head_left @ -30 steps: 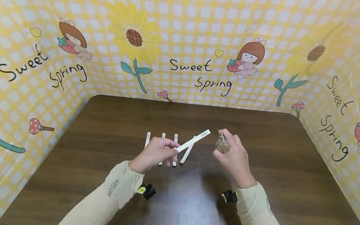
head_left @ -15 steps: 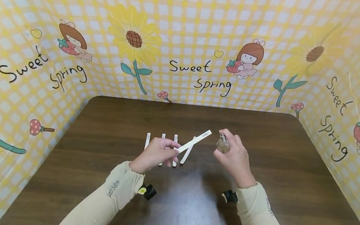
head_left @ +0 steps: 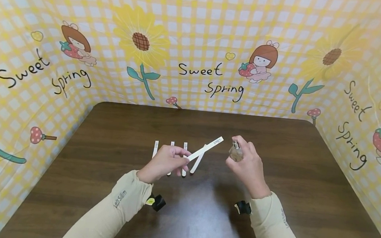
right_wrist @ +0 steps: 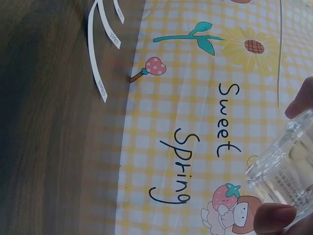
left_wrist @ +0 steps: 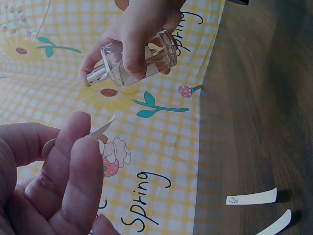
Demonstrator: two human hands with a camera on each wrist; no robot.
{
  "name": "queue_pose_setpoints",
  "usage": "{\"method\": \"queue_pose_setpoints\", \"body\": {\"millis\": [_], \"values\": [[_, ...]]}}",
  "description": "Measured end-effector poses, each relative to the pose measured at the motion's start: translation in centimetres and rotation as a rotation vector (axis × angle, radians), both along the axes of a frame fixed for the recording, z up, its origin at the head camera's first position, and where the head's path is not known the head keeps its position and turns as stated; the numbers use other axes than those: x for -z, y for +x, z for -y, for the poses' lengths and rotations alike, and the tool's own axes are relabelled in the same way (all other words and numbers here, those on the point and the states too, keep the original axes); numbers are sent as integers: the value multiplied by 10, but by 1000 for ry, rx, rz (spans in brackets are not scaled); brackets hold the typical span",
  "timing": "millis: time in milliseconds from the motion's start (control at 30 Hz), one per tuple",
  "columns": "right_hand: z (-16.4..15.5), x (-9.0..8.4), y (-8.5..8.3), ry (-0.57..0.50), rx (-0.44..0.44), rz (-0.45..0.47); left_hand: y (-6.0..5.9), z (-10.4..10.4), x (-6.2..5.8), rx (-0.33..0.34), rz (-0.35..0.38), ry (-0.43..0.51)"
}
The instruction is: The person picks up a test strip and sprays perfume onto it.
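Note:
My left hand (head_left: 164, 164) pinches a white paper scent strip (head_left: 206, 148) between thumb and fingers. Its printed free end slants up and to the right, raised over the table. Facing that end, my right hand (head_left: 249, 171) grips a clear glass perfume bottle (head_left: 236, 154), with the index finger on top of the silver spray head (left_wrist: 98, 75). A small gap separates the nozzle from the strip's tip. In the right wrist view, fingers wrap the faceted bottle (right_wrist: 283, 171), which has small print on its glass.
Several more white strips lie on the dark wooden table (head_left: 115, 127) around and behind the left hand, which hides parts of them. One strip (head_left: 198, 164) lies slanted under the held one. A yellow checked cloth (head_left: 198, 32) walls the back and sides.

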State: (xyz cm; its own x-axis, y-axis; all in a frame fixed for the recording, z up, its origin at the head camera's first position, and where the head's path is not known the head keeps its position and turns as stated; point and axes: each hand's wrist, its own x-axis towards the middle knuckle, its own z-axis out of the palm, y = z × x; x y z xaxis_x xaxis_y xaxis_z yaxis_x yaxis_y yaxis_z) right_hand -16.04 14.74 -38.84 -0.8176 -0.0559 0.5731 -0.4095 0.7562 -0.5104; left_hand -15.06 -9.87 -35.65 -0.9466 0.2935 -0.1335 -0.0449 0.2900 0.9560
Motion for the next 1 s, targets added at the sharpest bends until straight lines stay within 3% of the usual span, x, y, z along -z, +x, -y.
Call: {"method": "queue_pose_setpoints", "body": {"millis": [1000], "values": [[1,-2,-3,39,-1,26,0,-1,-3,47,0,44]]}}
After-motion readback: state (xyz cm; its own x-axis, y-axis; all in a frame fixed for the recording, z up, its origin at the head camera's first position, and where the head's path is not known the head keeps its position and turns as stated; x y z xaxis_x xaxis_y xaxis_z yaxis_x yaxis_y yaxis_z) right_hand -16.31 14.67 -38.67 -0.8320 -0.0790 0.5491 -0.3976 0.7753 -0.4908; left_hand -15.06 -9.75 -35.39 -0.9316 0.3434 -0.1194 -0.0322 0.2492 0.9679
